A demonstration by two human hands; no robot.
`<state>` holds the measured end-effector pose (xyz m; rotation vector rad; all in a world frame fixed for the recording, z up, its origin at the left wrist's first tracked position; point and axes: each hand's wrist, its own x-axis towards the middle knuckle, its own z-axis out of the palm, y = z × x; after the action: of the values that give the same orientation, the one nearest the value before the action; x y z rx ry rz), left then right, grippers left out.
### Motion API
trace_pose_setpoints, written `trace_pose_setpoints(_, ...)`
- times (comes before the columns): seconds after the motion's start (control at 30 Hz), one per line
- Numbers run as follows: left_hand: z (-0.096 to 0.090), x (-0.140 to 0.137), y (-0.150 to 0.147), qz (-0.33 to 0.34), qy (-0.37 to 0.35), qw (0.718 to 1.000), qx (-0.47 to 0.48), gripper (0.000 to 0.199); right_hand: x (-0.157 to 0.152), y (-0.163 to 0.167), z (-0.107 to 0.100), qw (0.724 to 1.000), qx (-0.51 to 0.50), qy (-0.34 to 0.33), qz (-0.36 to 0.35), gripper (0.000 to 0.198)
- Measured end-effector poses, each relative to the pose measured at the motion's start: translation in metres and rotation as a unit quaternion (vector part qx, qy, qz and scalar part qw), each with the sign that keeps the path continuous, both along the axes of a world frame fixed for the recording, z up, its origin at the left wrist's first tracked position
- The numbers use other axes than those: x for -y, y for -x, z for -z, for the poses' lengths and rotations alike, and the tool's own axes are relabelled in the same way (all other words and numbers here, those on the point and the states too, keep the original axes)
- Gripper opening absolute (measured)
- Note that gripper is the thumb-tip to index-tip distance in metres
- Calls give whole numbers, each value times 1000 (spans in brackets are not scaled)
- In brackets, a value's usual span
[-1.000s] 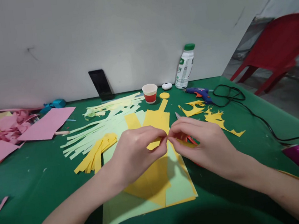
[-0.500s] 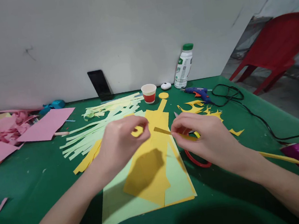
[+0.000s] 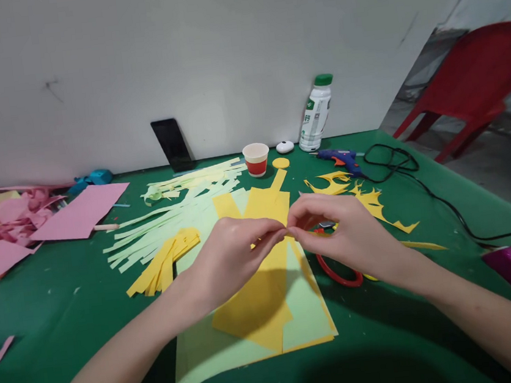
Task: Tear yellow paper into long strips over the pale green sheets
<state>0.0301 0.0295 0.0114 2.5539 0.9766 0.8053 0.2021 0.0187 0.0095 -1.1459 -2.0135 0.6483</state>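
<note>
Green strips (image 3: pixel 184 209) and yellow strips (image 3: pixel 165 266) lie already cut on the table (image 3: pixel 69 342), left hand (image 3: pixel 232 249) and right hand (image 3: pixel 339 222) pinch a single strip (image 3: pixel 423 245) above yellow paper (image 3: pixel 255 314), apparently mid-shaping, piled ones seemingly unworked.

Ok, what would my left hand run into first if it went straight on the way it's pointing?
Most likely your right hand, its fingertips right beside those of your left hand. Depth is unclear, so I can't tell whether they touch.
</note>
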Motion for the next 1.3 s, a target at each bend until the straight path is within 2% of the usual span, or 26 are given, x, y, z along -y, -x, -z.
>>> trace_pose_setpoints(0.17, -8, -1, 3, -15, 45, 999, 6, 17, 0, -3, -2, 998, 25, 52, -3, 9)
trace_pose_setpoints(0.4, -24, -8, 16, -80, 180, 980, 28, 15, -6, -15, -3, 984, 26, 175, -36, 8)
trace_pose_setpoints(0.57, -30, -19, 28, -110, 217, 968, 63, 15, -9, -21, -7, 969, 7, 242, -39, 14)
trace_pose_setpoints(0.9, -37, -30, 46, -180, 185, 962, 93, 15, -14, -34, -17, 953, -9, 303, 14, 13)
trace_pose_setpoints(1.03, -39, -31, 51, -198, 163, 962, 91, 16, -16, -43, -23, 953, 10, 300, 27, 15)
trace_pose_setpoints(1.17, -38, -33, 55, -210, 90, 973, 14, 21, -19, -50, -24, 958, 48, 283, 23, 14)
trace_pose_setpoints(1.3, -29, -28, 48, -166, 23, 983, -68, 32, -19, -44, -16, 971, 102, 217, -5, 8)
